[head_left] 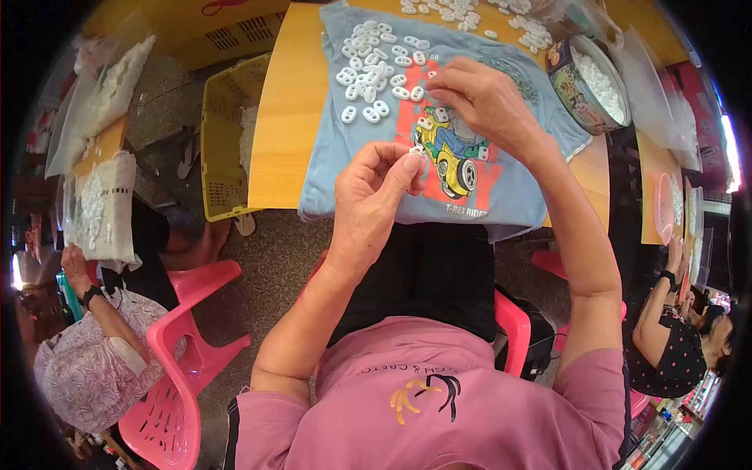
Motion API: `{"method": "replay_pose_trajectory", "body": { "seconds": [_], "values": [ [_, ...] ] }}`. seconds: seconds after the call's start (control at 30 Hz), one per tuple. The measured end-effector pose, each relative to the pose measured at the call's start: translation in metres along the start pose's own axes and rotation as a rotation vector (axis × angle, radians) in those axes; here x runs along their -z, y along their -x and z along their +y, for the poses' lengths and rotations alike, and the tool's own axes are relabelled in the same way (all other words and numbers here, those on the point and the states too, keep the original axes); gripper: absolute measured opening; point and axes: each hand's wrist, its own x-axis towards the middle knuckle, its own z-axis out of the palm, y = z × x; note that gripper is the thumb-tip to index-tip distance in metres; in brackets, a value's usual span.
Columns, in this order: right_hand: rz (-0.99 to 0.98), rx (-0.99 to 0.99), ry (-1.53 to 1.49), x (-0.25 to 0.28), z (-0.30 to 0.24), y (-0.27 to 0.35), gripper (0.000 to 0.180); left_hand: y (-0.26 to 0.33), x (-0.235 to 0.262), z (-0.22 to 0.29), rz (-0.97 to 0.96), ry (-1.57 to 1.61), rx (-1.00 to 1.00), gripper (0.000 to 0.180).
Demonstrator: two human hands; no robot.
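My left hand [372, 188] is closed, pinching a small white plastic piece [418, 150] between thumb and forefinger above the shirt's print. My right hand [487, 100] hovers over the upper middle of the light blue printed T-shirt [337, 172], thumb and fingers brought together; whatever they hold is too small to make out. Left of it, a loose heap of white oval plastic pieces with two holes each [368, 78] lies on the shirt. A few more white pieces [425, 123] rest on the print between my hands.
The T-shirt covers part of a wooden table [274, 141]. A round printed tin [583, 98] of small white parts stands at the right. More white pieces [454, 11] lie at the far edge. Left is a yellow crate [223, 157]; people work at tables on both sides.
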Motion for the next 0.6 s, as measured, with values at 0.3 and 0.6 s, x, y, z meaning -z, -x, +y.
{"method": "replay_pose_trajectory", "body": {
  "seconds": [0.3, 0.6],
  "values": [
    [-0.083, 0.168, 0.099, 0.002, -0.004, -0.023, 0.017, 0.001, 0.002, 0.001, -0.011, 0.024, 0.004, 0.017],
    [0.017, -0.432, -1.119, 0.018, -0.03, 0.024, 0.029, 0.001, -0.002, 0.001, -0.016, -0.014, -0.033, 0.016]
  ]
}}
